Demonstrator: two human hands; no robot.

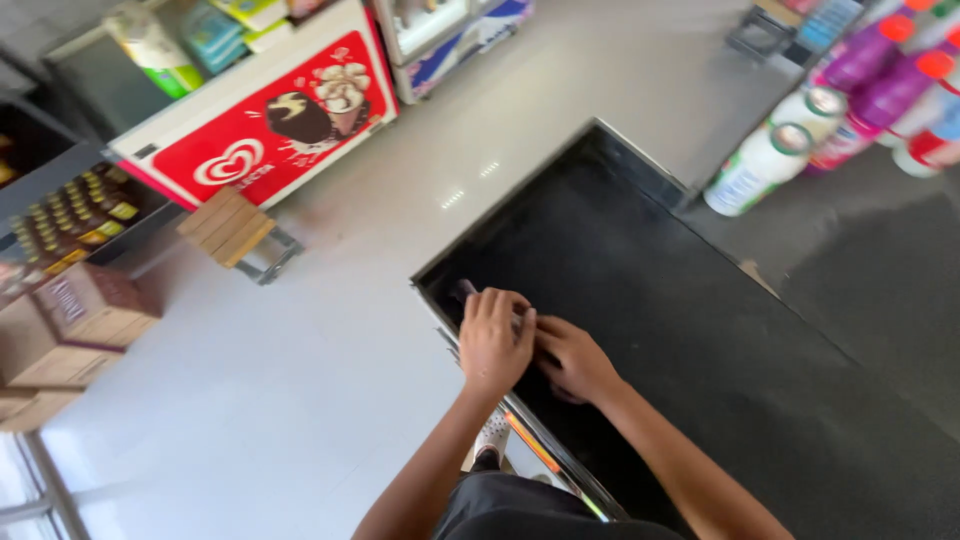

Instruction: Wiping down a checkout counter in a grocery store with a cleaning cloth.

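My left hand [492, 342] and my right hand [574, 358] rest side by side near the front left corner of a black shelf top [700, 330]. The left hand lies over a small dark purplish object [466, 290] whose end sticks out past the fingers; what it is cannot be told. The right hand's fingers are curled next to the left hand, touching it, and what they hold is hidden. Both forearms reach up from the bottom of the view.
Plastic bottles, white and purple with coloured caps [800, 130], stand at the back right. A red and white freezer chest [270, 120] stands on the grey floor at the upper left. Near it are a small wooden stool [235, 230], cardboard boxes [75, 320] and a rack of small bottles [70, 215].
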